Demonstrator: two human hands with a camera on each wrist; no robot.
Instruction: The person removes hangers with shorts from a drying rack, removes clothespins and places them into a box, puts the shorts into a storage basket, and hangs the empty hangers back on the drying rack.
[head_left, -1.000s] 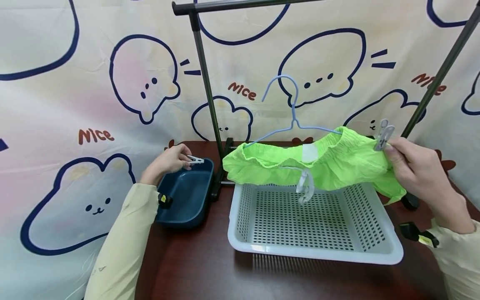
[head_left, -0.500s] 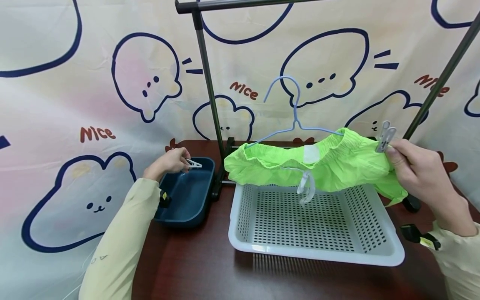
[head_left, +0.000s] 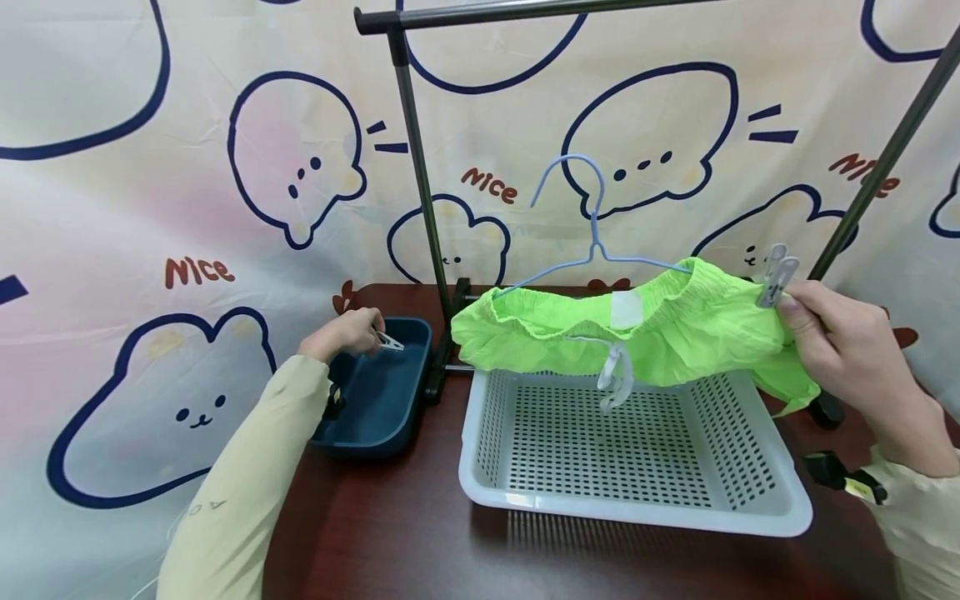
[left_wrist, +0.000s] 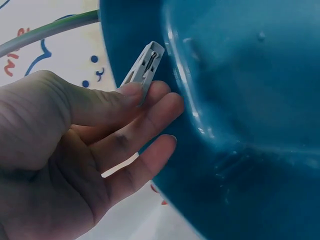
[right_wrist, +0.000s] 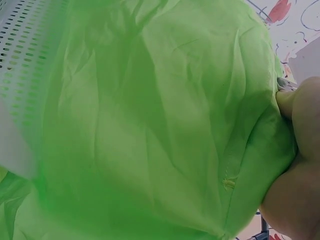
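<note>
In the head view my left hand (head_left: 347, 333) is over the far end of a dark blue basin (head_left: 382, 442). Thumb and fingertips pinch a pale clothespin (left_wrist: 146, 67) with a metal spring, clearly seen in the left wrist view. My right hand (head_left: 851, 358) grips the right end of bright green shorts (head_left: 675, 342). They have an elastic waistband and a white drawstring. A light blue hanger (head_left: 596, 225) rises out of the waistband with its hook upward. Beside my right thumb, a grey clothespin (head_left: 777, 279) is clipped to the waistband. In the right wrist view green fabric covers most of the scene.
Below the shorts stands a white perforated laundry basket (head_left: 637, 515) on a dark red-brown table (head_left: 420, 533). A dark metal clothes rack (head_left: 420, 158) stands behind, its bar crossing above. A printed curtain (head_left: 300, 275) forms the backdrop.
My left hand has dropped slightly toward the basin, and the clothespin in it now tips downward. My right hand, the shorts and the hanger have hardly moved.
</note>
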